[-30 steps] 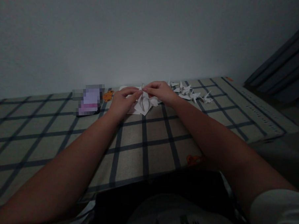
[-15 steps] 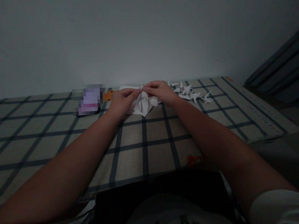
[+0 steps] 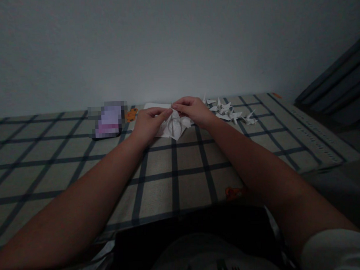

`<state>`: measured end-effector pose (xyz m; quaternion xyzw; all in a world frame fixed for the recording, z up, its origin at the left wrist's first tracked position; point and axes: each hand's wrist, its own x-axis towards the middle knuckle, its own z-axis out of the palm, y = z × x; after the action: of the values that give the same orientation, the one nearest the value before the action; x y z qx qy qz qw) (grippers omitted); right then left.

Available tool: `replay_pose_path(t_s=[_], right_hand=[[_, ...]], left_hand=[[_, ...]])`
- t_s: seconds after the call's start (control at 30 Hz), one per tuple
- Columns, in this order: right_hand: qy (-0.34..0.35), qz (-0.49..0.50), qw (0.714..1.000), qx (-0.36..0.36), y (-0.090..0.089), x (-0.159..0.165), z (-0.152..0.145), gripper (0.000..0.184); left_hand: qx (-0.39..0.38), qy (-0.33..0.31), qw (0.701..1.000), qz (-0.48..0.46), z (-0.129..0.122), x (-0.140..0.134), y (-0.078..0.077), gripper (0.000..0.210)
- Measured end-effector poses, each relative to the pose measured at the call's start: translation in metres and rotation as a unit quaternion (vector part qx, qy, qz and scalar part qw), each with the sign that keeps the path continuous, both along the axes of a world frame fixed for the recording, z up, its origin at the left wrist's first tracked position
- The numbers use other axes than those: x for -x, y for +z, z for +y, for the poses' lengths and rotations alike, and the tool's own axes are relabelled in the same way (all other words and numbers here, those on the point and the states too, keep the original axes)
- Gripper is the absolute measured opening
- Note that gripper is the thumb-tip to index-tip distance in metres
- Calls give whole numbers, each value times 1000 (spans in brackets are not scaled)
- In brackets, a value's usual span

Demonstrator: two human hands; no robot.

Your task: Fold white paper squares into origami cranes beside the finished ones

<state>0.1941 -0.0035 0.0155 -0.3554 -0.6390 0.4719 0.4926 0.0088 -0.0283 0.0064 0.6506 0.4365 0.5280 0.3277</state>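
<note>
In the middle of the frame we have both hands together over a folded white paper (image 3: 175, 129). It stands a little above center on the counter (image 3: 187, 162), its top between our fingertips and its lowest point aimed down the frame toward us. Our left hand (image 3: 149, 122) comes in from the lower left, thumb and forefinger pinched on the top of the paper. Our right hand (image 3: 193, 111) comes in from the lower right and pinches the same top, its fingertips just beside the left ones. The other fingers of both hands curl behind, and we cannot tell whether they touch the paper too.

Just behind the left hand we see the edge of a flat white sheet (image 3: 157, 106). Right of center, near the right hand, a loose cluster of small white cranes (image 3: 225, 108) lies with wings and points at odd angles; one (image 3: 250, 118) sits at the cluster's right end. Left of center we have a phone (image 3: 109, 118), or something like it, blurred into blocks.

The counter wears a checked cover with orange prints (image 3: 131, 115). A plain wall (image 3: 176, 47) fills the upper frame, and dark pleats of a curtain (image 3: 338, 82) hang at the right edge.
</note>
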Motion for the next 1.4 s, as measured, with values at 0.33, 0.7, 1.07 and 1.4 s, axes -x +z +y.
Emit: replay_pose_path(t_s=[0.33,0.7,1.07,1.4], right_hand=[[-22,-3,1000,-4,1,7,-4,20],[19,45,998,25,-3,3,2,32],[-44,-2,999,-15,2,9,-7,28],[-3,6,1000,3,-4,7,-2,33]], left_hand=[[4,9,1000,24,-2,0,1,29],[-6,0,1000,29,0,2,2,31],[38,-3,999,7,-1,-2,0,34],[5,35,999,-26,1,-1,1,33]])
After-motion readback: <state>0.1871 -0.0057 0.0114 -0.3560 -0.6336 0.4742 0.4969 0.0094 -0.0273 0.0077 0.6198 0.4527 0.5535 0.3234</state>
